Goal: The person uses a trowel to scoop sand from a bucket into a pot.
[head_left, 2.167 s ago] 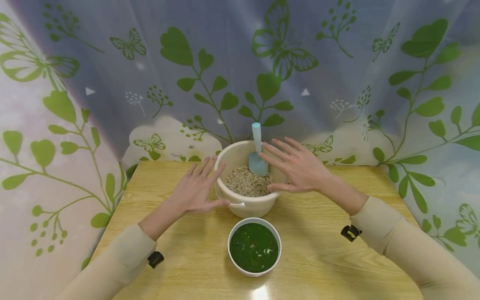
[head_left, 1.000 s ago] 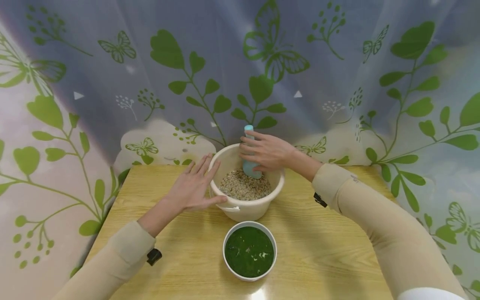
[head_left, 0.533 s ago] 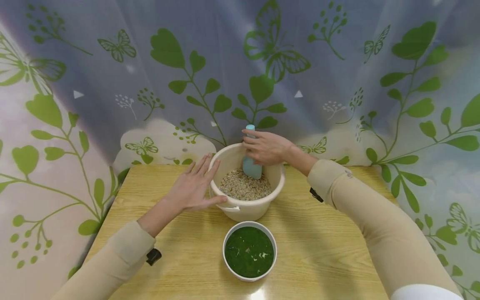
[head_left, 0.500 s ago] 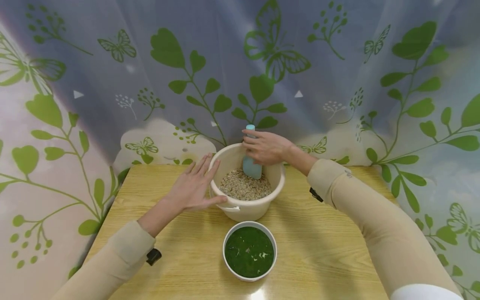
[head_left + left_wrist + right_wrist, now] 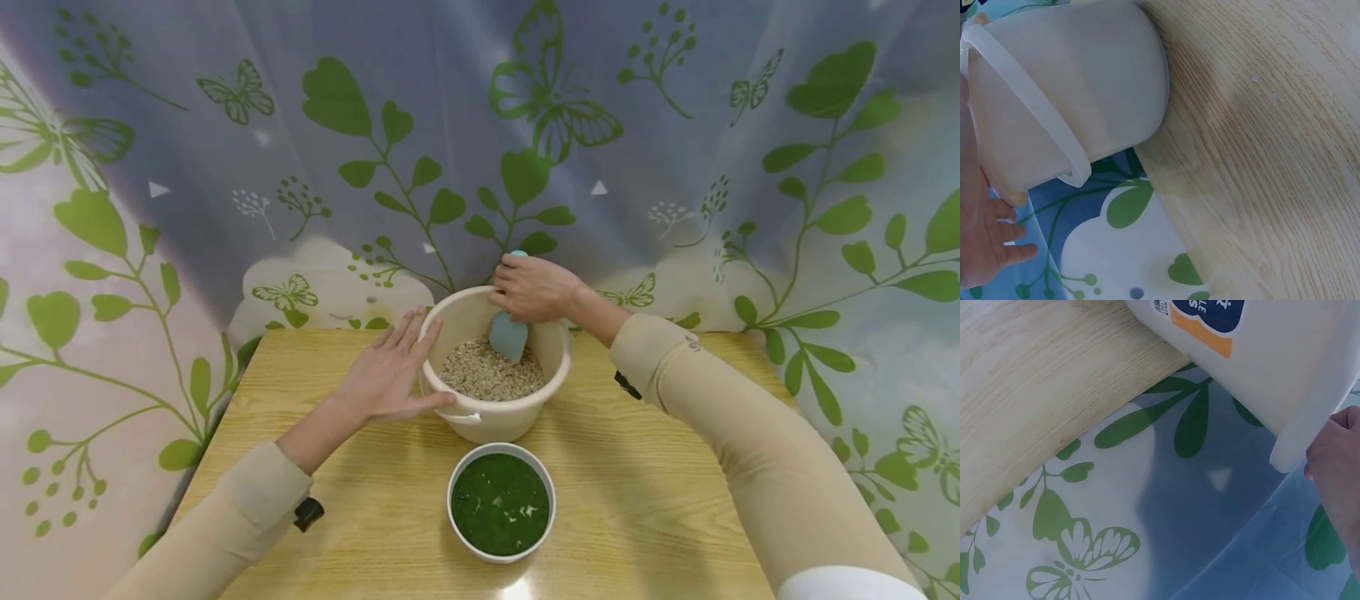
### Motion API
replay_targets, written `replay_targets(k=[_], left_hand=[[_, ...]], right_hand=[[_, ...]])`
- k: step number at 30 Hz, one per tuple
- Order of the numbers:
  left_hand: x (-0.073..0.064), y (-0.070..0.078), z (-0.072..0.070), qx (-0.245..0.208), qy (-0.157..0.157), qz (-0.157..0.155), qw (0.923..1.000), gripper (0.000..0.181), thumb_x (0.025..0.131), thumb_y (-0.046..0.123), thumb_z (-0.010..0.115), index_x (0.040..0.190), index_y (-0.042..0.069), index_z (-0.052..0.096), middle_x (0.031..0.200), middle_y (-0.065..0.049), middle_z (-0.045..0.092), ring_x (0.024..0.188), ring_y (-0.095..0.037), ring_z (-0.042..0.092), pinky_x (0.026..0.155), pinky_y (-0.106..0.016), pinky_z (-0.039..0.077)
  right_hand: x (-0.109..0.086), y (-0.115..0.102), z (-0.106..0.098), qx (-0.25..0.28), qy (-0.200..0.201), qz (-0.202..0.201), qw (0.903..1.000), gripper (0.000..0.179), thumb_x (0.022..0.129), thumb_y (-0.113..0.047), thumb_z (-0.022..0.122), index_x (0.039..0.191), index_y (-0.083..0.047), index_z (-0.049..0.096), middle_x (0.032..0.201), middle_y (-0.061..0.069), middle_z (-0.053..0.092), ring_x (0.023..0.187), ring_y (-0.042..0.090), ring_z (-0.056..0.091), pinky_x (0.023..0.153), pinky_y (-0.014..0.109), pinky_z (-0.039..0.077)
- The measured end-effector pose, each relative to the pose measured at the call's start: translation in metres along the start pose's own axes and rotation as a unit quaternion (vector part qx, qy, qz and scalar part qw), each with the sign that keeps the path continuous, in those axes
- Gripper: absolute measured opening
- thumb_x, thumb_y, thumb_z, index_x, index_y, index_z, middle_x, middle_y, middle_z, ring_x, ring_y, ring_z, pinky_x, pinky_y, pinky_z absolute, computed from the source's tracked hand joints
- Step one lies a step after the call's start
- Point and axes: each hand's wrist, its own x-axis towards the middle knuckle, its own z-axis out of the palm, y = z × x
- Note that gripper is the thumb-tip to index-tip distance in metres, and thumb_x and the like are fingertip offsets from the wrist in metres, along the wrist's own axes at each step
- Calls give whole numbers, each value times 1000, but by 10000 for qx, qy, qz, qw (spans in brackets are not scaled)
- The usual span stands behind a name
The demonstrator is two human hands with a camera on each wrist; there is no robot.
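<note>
A cream bucket [image 5: 456, 321] with a pale grainy mix [image 5: 483, 377] inside stands at the back of the table. My right hand [image 5: 538, 289] grips the handle of a light-blue scoop [image 5: 507, 335] over the bucket's far right side. The scoop's blade touches the grain; the handle's tip shows above my fist. With fingers straight and spread, my left hand [image 5: 386, 375] rests against the bucket's left rim. In the left wrist view, the bucket's white handle [image 5: 1029, 94] hangs down its side. A white bowl [image 5: 552, 510] of dark green liquid stands in front of the bucket.
The wooden table [image 5: 637, 467] carries both containers. A patterned curtain [image 5: 420, 167] with leaves and butterflies hangs close behind the bucket and along both sides. The right wrist view shows a printed label [image 5: 1207, 325] on the bucket.
My right hand has come in from the right, closed around the scoop's handle and tilted its top rightward. My left hand stays at the rim.
</note>
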Motion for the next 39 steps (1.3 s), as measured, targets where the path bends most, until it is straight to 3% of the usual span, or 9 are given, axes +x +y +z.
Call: replay_targets(k=[7,17,24,39], left_hand=[[0,0,1,-26,12,-7,10000,138,74,103,-6,170,5,11,175,-27,8,164,-42,18,134,-52,26],[-3,0,4,-12,169,27,9999,138,75,102,-7,169,3,16,174,-29,12,162,-44,24,131,-55,32],[-2,-1,4,-2,202,8,9998,139,74,102,-8,169,4,16,175,-28,12,163,-44,22,132,-57,31],[-2,3,0,88,309,-3,9995,141,72,102,-10,169,4,20,174,-28,16,162,-46,24,130,-59,32]], right_hand=[[-6,-2,2,-87,-145,8,9999,47,102,-57,61,121,-13,60,123,10,72,117,28,65,107,42,47],[-20,-8,6,-286,254,112,9992,41,105,-55,55,118,-17,62,117,6,71,111,25,63,101,39,47],[-28,-9,6,-297,538,384,9974,38,102,-54,61,115,-18,62,115,6,71,108,25,63,98,38,46],[-24,-17,8,-345,593,561,9961,38,102,-54,59,113,-18,62,111,6,68,106,24,60,100,37,45]])
